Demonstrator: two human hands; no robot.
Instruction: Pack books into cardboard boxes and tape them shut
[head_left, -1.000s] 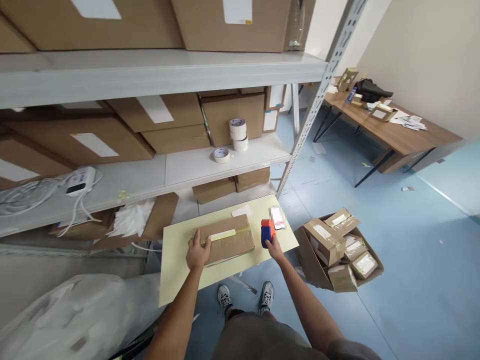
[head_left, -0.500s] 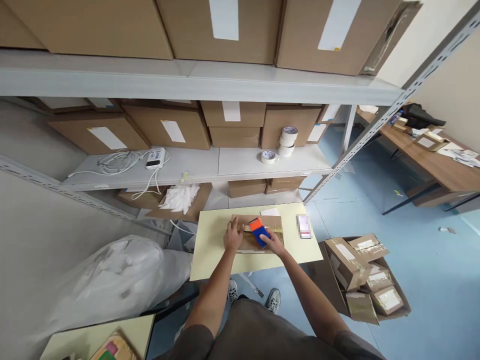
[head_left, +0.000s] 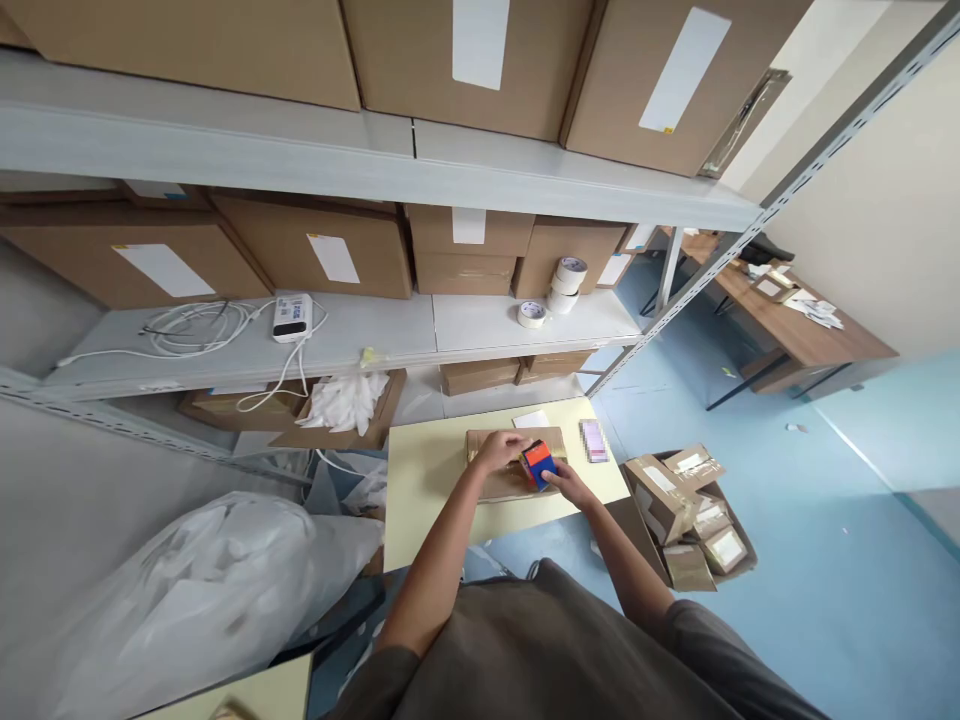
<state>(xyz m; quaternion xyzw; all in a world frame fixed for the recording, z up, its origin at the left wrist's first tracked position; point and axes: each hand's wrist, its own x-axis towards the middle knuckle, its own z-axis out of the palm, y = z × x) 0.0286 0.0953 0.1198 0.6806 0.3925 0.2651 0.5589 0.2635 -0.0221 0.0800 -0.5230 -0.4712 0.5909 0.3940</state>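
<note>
A brown cardboard box point(head_left: 499, 488) lies on the pale yellow table point(head_left: 424, 480), with shiny tape across its top. Above its right half, my right hand point(head_left: 574, 485) is closed around a blue and orange tape dispenser point(head_left: 540, 468), held tilted with the orange end up. My left hand point(head_left: 501, 451) is over the box, its fingertips drawn together right beside the dispenser's orange end. Whatever the left fingers pinch is too small to make out. Behind the box lies a white paper point(head_left: 531, 420). To the right rests a blurred-out phone-like item point(head_left: 593, 441).
Shelving point(head_left: 360, 345) stands ahead with cartons, tape rolls point(head_left: 564, 285), a power strip point(head_left: 292, 317) and cables. A large carton of small boxes point(head_left: 686, 510) is on the floor at right. A full white plastic bag point(head_left: 247, 580) bulges at left.
My left hand has moved from the box's left end rightward to the dispenser. The dispenser has shifted and turned slightly in my right hand. The head view has moved.
</note>
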